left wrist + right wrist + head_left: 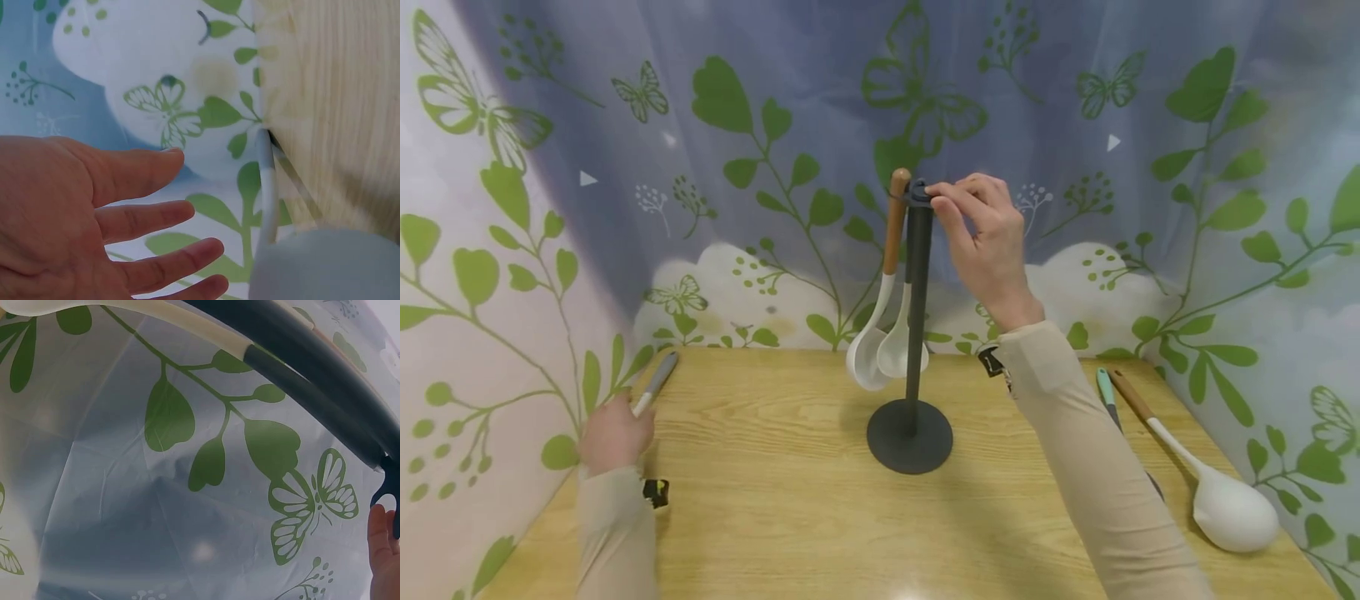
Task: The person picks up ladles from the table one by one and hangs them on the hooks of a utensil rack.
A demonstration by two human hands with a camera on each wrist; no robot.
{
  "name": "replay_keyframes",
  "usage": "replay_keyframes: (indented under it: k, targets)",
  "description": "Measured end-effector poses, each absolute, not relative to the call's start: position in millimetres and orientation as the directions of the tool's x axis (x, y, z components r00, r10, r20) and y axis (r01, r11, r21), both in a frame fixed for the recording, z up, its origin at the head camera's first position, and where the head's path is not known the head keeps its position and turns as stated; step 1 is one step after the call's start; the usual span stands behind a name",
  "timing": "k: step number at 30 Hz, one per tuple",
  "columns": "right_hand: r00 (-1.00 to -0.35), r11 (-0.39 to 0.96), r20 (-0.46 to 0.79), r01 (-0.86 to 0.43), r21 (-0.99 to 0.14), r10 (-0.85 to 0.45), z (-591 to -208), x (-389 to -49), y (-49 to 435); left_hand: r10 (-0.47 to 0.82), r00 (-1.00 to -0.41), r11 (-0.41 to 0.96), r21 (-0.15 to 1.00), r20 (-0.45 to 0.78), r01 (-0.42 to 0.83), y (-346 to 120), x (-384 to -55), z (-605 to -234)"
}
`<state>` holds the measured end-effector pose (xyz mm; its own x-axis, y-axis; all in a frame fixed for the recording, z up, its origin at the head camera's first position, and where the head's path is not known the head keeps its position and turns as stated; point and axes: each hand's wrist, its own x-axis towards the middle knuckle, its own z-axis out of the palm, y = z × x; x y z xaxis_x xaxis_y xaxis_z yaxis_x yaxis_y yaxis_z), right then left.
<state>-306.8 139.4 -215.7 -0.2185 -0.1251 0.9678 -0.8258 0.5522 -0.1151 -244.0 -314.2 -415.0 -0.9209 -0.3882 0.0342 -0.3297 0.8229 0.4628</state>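
Observation:
A black utensil stand [914, 333] rises from a round base in the middle of the table. My right hand [988, 237] pinches its top, thumb and fingertips at the hooks; in the right wrist view its fingertips [379, 534] touch a dark hook. Two utensils hang left of the pole: a white ladle [865, 362] with a wooden handle and a white-headed utensil [895, 346], partly behind the pole. At the far left, my left hand [613, 437] is beside a white utensil [325, 265] with a grey handle [660, 375]. Its fingers are spread and hold nothing.
On the table's right side lie a big white ladle [1232, 508] with a wooden handle and a utensil with a mint-green handle end [1105, 385], partly hidden by my right sleeve. A leaf-and-butterfly patterned curtain [805, 108] encloses the wooden table [760, 500] at the back and sides.

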Motion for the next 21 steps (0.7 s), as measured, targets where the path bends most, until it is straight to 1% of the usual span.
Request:
replay_keyframes:
  k: [11, 16, 21]
  targets:
    - [-0.209, 0.544, 0.972, -0.831, -0.117, -0.109, -215.5, -308.6, 138.9, -0.408, -0.913, 0.786, 0.502, -0.017, -0.361, -318.7, -242.7, -415.8]
    - [-0.208, 0.543, 0.972, -0.831, -0.118, -0.108, -215.7, -308.9, 139.0, -0.394, -0.919, 0.788, 0.503, -0.034, -0.356, -324.2, -241.5, -418.5]
    - [-0.207, 0.549, 0.972, -0.828, -0.113, -0.113, -215.8, -308.6, 138.4, -0.367, -0.926, 0.785, 0.504, -0.092, -0.361, -328.5, -242.0, -420.9]
